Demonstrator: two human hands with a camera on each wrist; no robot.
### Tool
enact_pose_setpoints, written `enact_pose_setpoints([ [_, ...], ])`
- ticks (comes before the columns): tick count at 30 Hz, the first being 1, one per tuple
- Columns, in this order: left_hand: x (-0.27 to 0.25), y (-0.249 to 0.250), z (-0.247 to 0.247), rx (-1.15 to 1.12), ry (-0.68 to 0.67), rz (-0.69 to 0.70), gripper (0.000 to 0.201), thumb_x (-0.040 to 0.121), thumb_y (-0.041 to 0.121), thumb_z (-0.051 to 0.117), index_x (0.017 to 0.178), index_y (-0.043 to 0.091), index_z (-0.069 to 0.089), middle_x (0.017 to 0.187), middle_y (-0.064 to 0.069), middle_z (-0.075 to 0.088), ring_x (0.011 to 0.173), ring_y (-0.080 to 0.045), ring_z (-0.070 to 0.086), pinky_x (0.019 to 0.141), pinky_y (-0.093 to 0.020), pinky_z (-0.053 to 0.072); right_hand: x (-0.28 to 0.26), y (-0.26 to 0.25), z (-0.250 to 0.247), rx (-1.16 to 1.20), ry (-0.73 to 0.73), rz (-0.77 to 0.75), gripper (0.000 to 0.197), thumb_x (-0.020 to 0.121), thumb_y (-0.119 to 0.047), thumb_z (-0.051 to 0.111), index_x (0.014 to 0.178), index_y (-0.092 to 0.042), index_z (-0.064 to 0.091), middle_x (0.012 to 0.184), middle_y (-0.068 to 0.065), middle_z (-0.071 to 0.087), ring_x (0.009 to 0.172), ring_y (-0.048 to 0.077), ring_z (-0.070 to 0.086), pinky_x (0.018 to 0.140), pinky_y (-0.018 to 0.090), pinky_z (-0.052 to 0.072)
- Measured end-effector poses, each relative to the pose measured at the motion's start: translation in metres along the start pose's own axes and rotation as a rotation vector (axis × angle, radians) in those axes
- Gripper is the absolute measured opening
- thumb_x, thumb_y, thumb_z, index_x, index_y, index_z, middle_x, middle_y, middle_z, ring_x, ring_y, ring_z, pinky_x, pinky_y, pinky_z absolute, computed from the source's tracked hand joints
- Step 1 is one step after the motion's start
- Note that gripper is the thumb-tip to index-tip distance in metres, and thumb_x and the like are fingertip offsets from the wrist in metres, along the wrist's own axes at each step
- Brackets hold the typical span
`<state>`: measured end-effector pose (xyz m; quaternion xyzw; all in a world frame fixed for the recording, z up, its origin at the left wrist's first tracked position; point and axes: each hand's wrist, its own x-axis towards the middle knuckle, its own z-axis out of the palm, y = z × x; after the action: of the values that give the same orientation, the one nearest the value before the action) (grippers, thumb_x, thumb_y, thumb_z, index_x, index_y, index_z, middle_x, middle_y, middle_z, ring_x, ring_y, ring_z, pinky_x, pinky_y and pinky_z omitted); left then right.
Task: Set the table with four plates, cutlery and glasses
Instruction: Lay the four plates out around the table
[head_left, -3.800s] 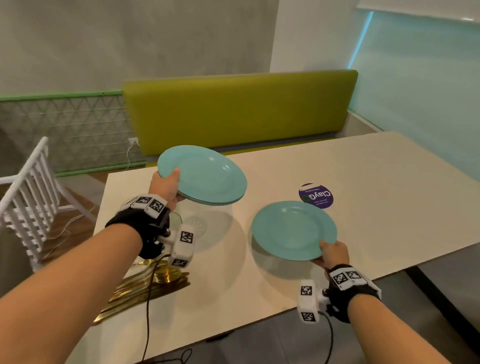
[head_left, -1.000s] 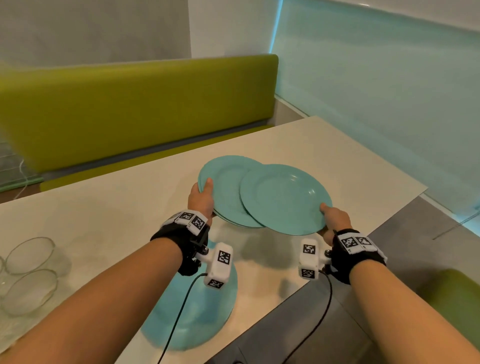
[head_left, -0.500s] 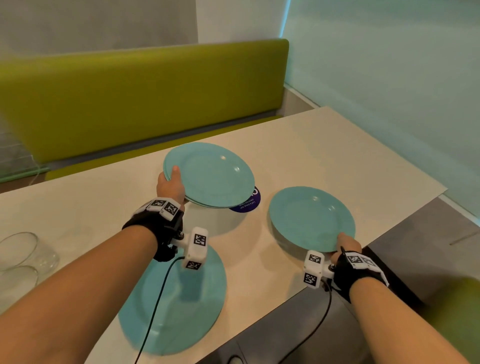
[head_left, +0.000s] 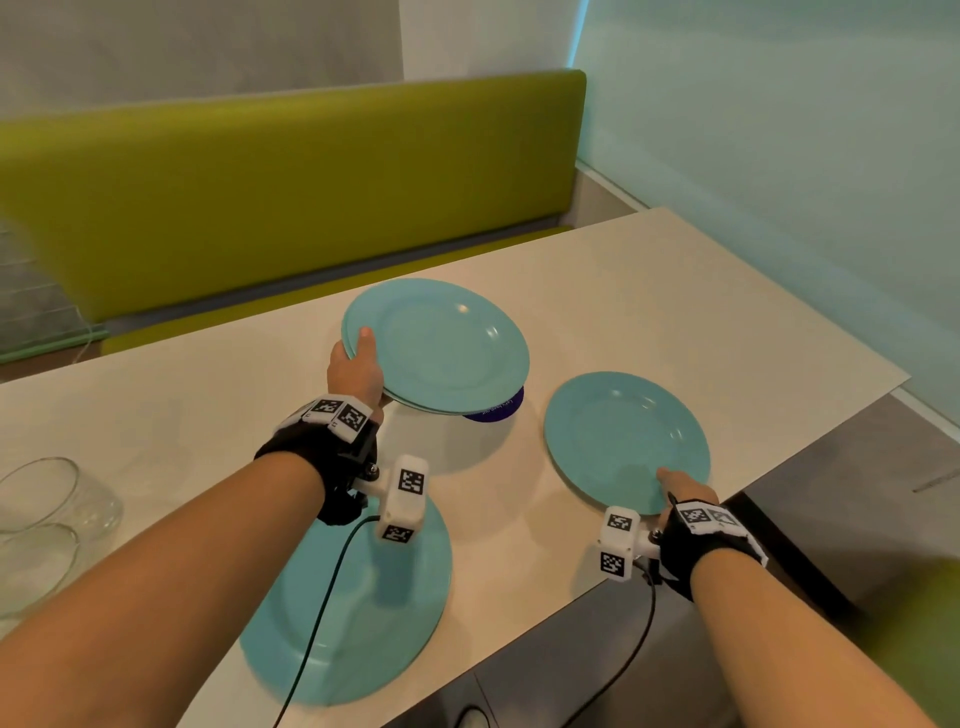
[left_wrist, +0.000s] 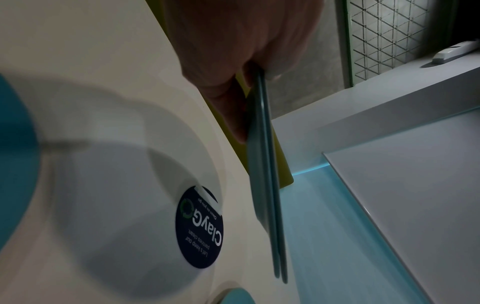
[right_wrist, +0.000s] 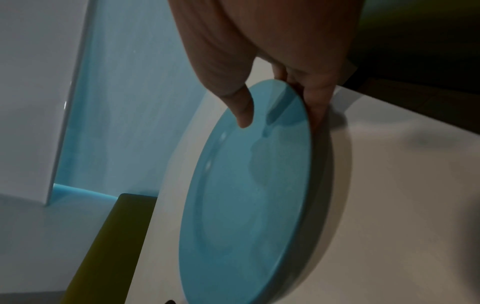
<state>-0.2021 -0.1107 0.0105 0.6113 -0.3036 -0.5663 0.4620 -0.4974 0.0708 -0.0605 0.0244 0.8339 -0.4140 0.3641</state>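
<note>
At lower right, a plate (head_left: 623, 436) meets the desk (head_left: 649, 291).
Right hand (head_left: 683, 493) pinches its near rim; left hand (head_left: 356, 369) grips two stacked plates (head_left: 441, 348) aloft.

You wear a black wrist band (head_left: 324, 462) on your left arm and another black band (head_left: 698, 545) on your right. Each has white tags with black square patterns on top. A small white camera box (head_left: 405, 499) sticks out from each wrist, with a thin black cable (head_left: 317, 623) hanging down. Your arms are bare.
</note>
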Motion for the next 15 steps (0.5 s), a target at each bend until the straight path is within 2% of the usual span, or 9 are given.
enact_pose_setpoints([
  [2, -0.001, -0.001, 0.001, -0.014, -0.007, -0.005, 0.043, 0.097, 0.04, 0.042, 0.133, 0.016, 0.042, 0.12, -0.006, 0.056, 0.104, -0.029, 0.059, 0.084, -0.042, 0.053, 0.014, 0.005, 0.001, -0.022, -0.001, -0.012, 0.057, 0.077, -0.033, 0.062, 0.125, -0.005, 0.053, 0.121, 0.021, 0.058, 0.105, 0.041, 0.058, 0.096, 0.053, 0.048],
  [4, -0.003, -0.002, 0.003, -0.033, -0.019, -0.011, 0.043, 0.097, 0.039, 0.042, 0.134, 0.016, 0.042, 0.114, -0.003, 0.054, 0.099, -0.026, 0.058, 0.079, -0.039, 0.052, 0.019, 0.005, 0.001, -0.049, 0.001, -0.002, 0.059, 0.071, -0.033, 0.063, 0.122, -0.006, 0.053, 0.116, 0.02, 0.06, 0.1, 0.04, 0.061, 0.091, 0.055, 0.05],
  [8, -0.007, -0.002, 0.005, -0.03, -0.028, -0.01, 0.043, 0.098, 0.038, 0.042, 0.134, 0.015, 0.042, 0.115, -0.004, 0.054, 0.098, -0.025, 0.057, 0.077, -0.037, 0.051, 0.012, -0.003, 0.004, -0.025, 0.046, 0.036, 0.067, 0.074, -0.027, 0.068, 0.132, -0.001, 0.047, 0.123, 0.021, 0.059, 0.106, 0.039, 0.06, 0.091, 0.048, 0.051],
  [11, -0.009, -0.003, 0.006, -0.029, -0.031, -0.012, 0.042, 0.097, 0.039, 0.042, 0.133, 0.016, 0.043, 0.124, -0.006, 0.057, 0.098, -0.026, 0.058, 0.077, -0.037, 0.051, 0.006, -0.01, 0.006, -0.05, 0.068, 0.055, 0.066, 0.075, -0.025, 0.067, 0.132, -0.001, 0.046, 0.125, 0.02, 0.058, 0.106, 0.037, 0.06, 0.083, 0.04, 0.052],
  [13, -0.01, -0.003, 0.006, -0.026, -0.032, -0.014, 0.042, 0.097, 0.039, 0.043, 0.132, 0.016, 0.043, 0.127, -0.008, 0.057, 0.098, -0.026, 0.058, 0.077, -0.037, 0.052, 0.003, -0.014, 0.007, -0.129, 0.078, 0.062, 0.064, 0.078, -0.025, 0.064, 0.133, 0.0, 0.044, 0.128, 0.02, 0.056, 0.104, 0.034, 0.058, 0.074, 0.035, 0.045],
  [15, -0.012, -0.003, 0.006, -0.026, -0.035, -0.017, 0.042, 0.097, 0.039, 0.043, 0.131, 0.016, 0.044, 0.127, -0.008, 0.057, 0.099, -0.026, 0.059, 0.077, -0.037, 0.052, 0.005, -0.015, 0.006, -0.22, 0.083, 0.068, 0.061, 0.082, -0.023, 0.06, 0.135, 0.001, 0.042, 0.131, 0.02, 0.053, 0.107, 0.034, 0.056, 0.072, 0.032, 0.038],
])
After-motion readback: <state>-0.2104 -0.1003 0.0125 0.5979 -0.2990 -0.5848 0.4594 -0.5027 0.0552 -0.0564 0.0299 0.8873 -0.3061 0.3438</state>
